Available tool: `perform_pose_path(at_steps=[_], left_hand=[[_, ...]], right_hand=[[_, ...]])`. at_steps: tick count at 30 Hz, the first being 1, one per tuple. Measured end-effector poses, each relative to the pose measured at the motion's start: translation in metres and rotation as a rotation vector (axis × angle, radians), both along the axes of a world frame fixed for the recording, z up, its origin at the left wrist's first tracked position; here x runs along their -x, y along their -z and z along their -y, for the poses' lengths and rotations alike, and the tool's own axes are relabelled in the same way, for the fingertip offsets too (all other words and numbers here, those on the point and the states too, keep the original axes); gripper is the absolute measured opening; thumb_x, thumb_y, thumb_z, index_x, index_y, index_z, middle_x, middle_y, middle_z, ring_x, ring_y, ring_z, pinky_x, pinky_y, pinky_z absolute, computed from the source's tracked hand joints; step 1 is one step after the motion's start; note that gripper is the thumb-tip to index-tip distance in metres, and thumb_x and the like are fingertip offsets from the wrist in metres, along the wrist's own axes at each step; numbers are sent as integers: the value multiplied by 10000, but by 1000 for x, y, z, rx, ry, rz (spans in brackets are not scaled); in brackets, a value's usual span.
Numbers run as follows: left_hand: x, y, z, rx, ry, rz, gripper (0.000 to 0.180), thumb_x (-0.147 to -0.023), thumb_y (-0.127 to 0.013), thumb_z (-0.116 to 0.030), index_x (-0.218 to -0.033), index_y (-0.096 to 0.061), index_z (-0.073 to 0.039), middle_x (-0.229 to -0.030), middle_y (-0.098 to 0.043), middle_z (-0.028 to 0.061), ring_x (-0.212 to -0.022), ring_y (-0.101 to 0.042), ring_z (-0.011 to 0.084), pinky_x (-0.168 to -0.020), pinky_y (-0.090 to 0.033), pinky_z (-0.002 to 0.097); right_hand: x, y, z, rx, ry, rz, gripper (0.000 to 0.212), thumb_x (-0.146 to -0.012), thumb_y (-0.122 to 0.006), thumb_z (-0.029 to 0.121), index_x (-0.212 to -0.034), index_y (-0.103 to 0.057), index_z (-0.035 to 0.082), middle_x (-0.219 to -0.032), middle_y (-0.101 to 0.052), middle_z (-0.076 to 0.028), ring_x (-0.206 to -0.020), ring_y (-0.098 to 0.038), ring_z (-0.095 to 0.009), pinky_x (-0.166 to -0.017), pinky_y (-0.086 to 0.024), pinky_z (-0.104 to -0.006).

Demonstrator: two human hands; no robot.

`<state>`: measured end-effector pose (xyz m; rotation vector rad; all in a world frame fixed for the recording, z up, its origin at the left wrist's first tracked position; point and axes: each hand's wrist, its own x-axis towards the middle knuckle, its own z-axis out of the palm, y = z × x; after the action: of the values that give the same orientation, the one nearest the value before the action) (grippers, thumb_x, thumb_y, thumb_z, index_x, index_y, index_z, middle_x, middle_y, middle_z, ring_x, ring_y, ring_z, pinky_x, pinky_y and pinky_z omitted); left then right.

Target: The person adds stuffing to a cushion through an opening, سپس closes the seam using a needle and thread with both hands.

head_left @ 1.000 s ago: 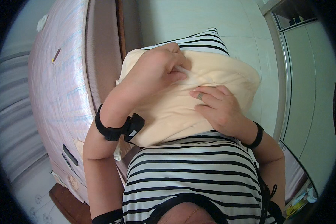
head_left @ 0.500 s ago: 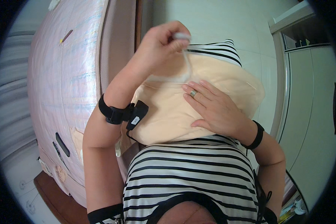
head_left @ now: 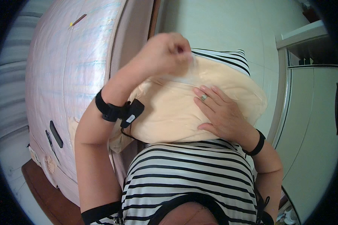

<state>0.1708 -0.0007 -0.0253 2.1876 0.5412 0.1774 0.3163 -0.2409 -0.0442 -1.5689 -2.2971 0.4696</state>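
Across my lap lies a soft cream-coloured cloth piece (head_left: pixel 165 112). My right hand (head_left: pixel 222 112), with a ring on one finger, rests flat on it, fingers stretched out and apart. Above the far left part of the cloth is my left hand (head_left: pixel 169 54), raised and blurred, its fingers curled closed. A thin white strip (head_left: pixel 190 77) runs between that hand and a seam-like line on the cloth. Motion smears the strip, and its held end is mostly hidden in my fingers.
To my left stands a bed with a pinkish, shiny cover (head_left: pixel 79 56). On it lie a small brown-handled tool (head_left: pixel 79 20), a black flat object (head_left: pixel 56 134) and scissors (head_left: pixel 49 138). A pale cabinet (head_left: pixel 311 105) stands at the right, beyond the tiled floor (head_left: pixel 214 22).
My left hand has moved slightly nearer and turned, still closed. The white strip has shifted and is more blurred. My right hand stays flat on the cloth. The whole view has shifted a little.
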Motion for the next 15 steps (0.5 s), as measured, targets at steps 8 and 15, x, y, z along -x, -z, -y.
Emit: perform_pose_path(at_steps=[8,15], left_hand=[[37,-15,-30,556,-267,65,147,-1027,-661,-193,-1089,-591,-79,-850,-668,-20,-712,-605,52,-603,-453,201],[52,0,-3,96,90,-63,239,-837,-852,-140,-1013,-739,-24,-927,-658,55,-857,-632,177,-728,-511,319]], right_hand=[[1,-7,-2,41,-12,27,839,-738,-780,459,-1364,-549,-49,-1536,-478,-193,-1457,-409,-334,-1243,-289,-467],[19,-34,-33,70,-129,-33,869,-739,-785,462,-1389,-526,-54,-1533,-472,-200,-1464,-398,-335,-1245,-282,-461]])
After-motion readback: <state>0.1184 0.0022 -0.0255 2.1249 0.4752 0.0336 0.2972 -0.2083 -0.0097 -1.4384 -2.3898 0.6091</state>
